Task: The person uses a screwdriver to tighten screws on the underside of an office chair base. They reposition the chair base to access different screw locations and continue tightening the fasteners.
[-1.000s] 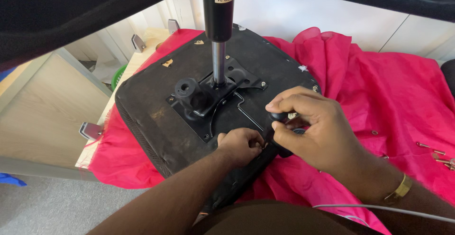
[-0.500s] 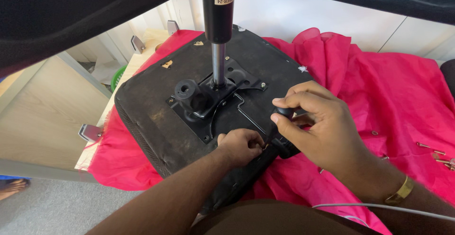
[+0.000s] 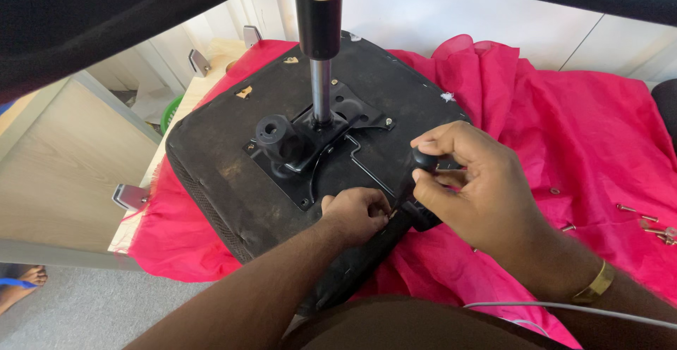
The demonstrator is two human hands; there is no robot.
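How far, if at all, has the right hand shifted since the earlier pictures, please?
Yes, slightly. The right hand has edged down the seat underside, away from the metal column, with the black screwdriver handle.

Gas cylinder (image 3: 317, 11) cropped above, screwdriver tip hidden

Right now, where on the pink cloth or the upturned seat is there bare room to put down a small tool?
The pink cloth is bare between the seat and the loose screws. The seat's left part, left of the metal plate, is also free. It is crowded at the near edge, where the left hand and the right hand with its black handle work.
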